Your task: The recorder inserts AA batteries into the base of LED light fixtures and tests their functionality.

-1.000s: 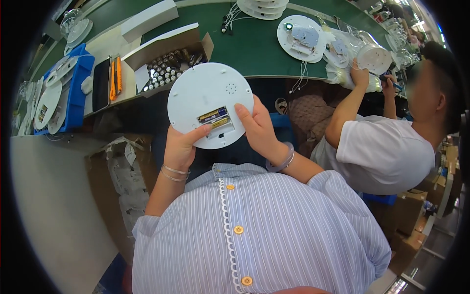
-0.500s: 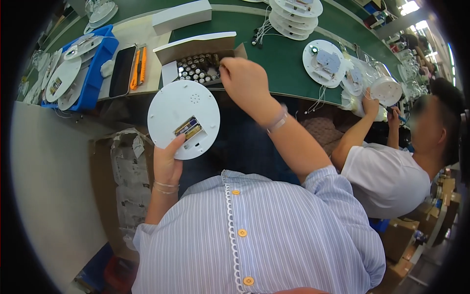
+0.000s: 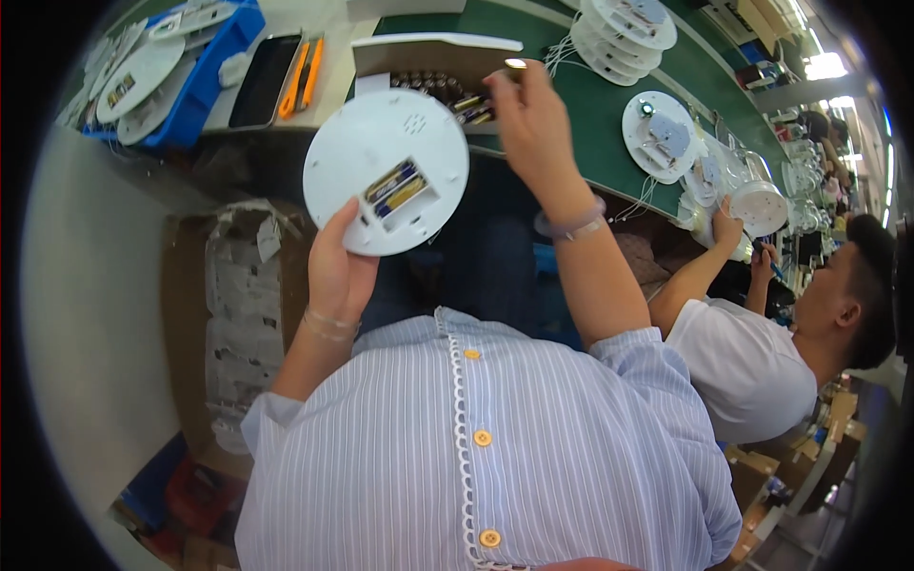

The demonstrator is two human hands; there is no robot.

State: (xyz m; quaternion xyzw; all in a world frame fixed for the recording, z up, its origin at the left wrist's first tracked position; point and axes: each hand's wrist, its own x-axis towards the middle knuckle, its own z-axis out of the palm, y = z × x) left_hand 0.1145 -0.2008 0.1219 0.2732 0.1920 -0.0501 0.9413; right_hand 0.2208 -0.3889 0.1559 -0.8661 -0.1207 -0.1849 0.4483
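Note:
My left hand [image 3: 339, 271] grips the lower edge of a white round plastic base [image 3: 347, 147], its thumb on the face beside the battery compartment. Gold-and-dark batteries [image 3: 392, 188] lie side by side in that compartment, and the slot nearest its lower right side looks bare. A cluster of small holes shows near the base's top. My right hand [image 3: 535, 128] is raised at the right end of an open cardboard box [image 3: 486, 59], pinching a battery [image 3: 515, 65] between its fingers. More batteries [image 3: 424, 84] fill the box, partly hidden behind the base.
On the bench, a blue bin [image 3: 211, 71] of white bases stands left, beside a black phone [image 3: 267, 84] and orange cutters [image 3: 303, 81]. Stacked white discs [image 3: 624, 43] and a wired base [image 3: 659, 138] lie right. A co-worker [image 3: 752, 357] sits close on my right.
My right hand has come up out of the battery box with a battery in its fingers. The base in my left hand has shifted up and right in view, tilting; the whole view has shifted too.

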